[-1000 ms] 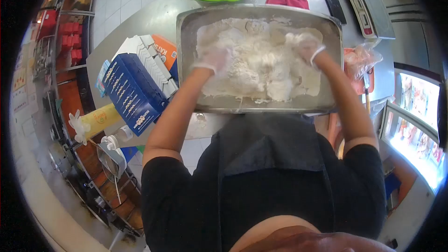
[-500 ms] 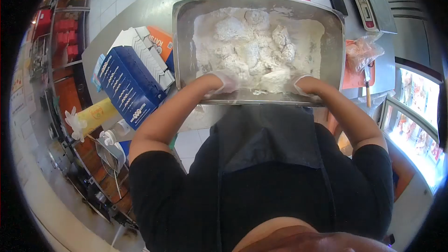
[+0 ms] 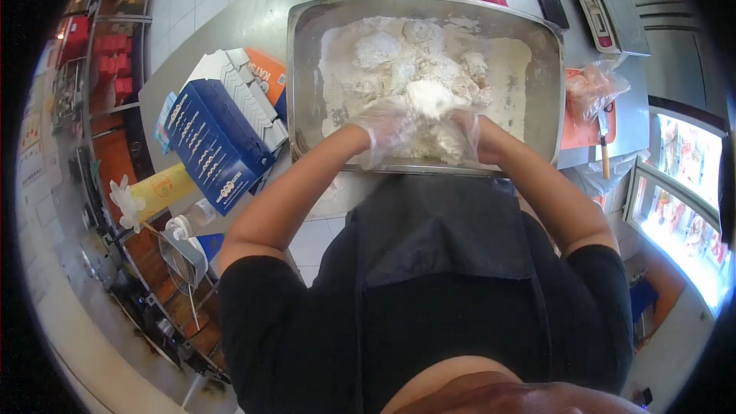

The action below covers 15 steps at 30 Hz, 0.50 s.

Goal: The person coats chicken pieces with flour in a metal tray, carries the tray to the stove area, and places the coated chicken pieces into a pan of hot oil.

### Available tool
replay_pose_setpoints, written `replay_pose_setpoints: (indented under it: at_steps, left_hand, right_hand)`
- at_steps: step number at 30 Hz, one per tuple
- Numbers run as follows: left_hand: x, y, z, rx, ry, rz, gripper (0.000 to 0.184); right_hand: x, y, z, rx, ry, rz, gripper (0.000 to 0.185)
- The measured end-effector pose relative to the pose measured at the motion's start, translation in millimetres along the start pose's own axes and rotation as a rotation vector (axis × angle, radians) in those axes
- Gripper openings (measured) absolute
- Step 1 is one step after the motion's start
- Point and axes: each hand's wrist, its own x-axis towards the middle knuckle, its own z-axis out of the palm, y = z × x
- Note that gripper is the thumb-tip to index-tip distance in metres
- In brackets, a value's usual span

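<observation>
Cupping a loosely curved left hand (image 3: 386, 129) and right hand (image 3: 466, 134) around white powder (image 3: 429, 97), any firm grip unclear, with pieces (image 3: 376, 50) lying just ahead in the tray (image 3: 307, 69), seemingly mostly coated, undersides unconfirmed.

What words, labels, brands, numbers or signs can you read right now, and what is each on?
"KATS": orange packaging; any further letters can't be made out.
Blue box: white lettering, too small to read.
Yellow package: print too blurred.
Scale: panel markings too small.
Wall sheets, far left: too blurred.
</observation>
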Motion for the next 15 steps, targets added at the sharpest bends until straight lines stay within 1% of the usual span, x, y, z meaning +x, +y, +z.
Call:
replay_pose_setpoints:
  at_steps: [1, 2, 5, 6, 8, 9, 11, 12, 14, 15]
  left_hand:
    - [-5, 8, -26, 0.059, -0.071, -0.031, 0.032]
    - [-9, 9, -38, 0.117, -0.145, -0.06, 0.033]
    - [-13, -53, -4, 0.191, 0.174, 0.004, 0.034]
    - [-11, -62, -16, 0.187, 0.117, -0.137, 0.035]
    - [-5, -72, -41, 0.177, 0.006, -0.419, 0.038]
    - [-1, -76, -36, -0.442, 0.079, -0.608, 0.041]
    - [14, -92, -1, -1.709, 0.212, -0.874, 0.046]
    - [28, -103, 22, -1.573, 0.249, -0.85, 0.052]
    - [61, -111, 62, -1.3, 0.315, -0.807, 0.064]
    - [68, -95, 56, -1.471, 0.279, -0.792, 0.066]
  right_hand:
    - [-12, -7, 7, 0.015, 0.003, -0.015, 0.014]
    - [-18, -9, 10, 0.032, 0.009, -0.028, 0.017]
    - [-16, -24, -38, -1.559, 0.013, -0.921, 0.027]
    - [-8, -34, -53, -1.6, 0.193, -0.639, 0.029]
    - [19, -57, -91, -1.372, 0.619, -0.333, 0.034]
    - [33, -65, -108, -1.112, 0.85, -0.31, 0.038]
    - [55, -51, -126, -0.374, 0.667, -0.276, 0.043]
    - [68, -45, -133, -0.014, 0.551, -0.252, 0.045]
    - [107, -31, -134, -0.1, 0.448, -0.263, 0.049]
    - [111, -33, -112, -0.145, 0.394, -0.264, 0.052]
